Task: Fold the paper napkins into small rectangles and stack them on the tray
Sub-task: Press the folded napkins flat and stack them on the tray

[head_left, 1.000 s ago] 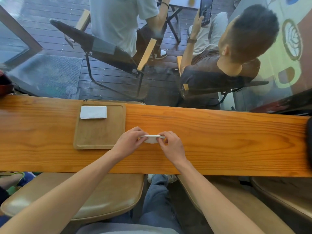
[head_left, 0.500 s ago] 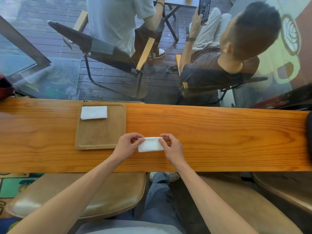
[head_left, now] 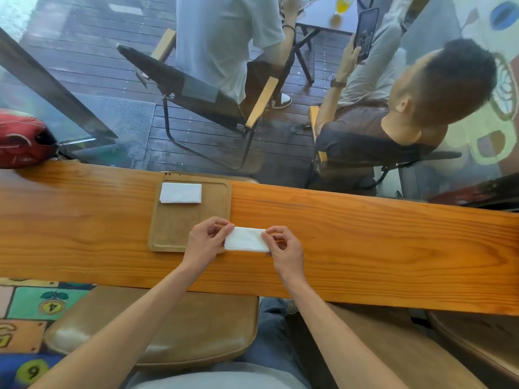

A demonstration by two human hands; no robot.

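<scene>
A white paper napkin, folded into a small rectangle, lies flat on the wooden counter just right of the tray. My left hand pinches its left end and my right hand pinches its right end. The brown wooden tray sits on the counter to the left. A stack of folded white napkins rests in its far left corner.
The long wooden counter runs left to right against a window. A red bag sits at its far left end. Two people sit on chairs beyond the glass. Brown cushioned stools stand below the counter.
The napkin, seen edge-on and lifted a second ago, now lies flat as a folded rectangle. Both hands still hold its ends, slightly further apart.
</scene>
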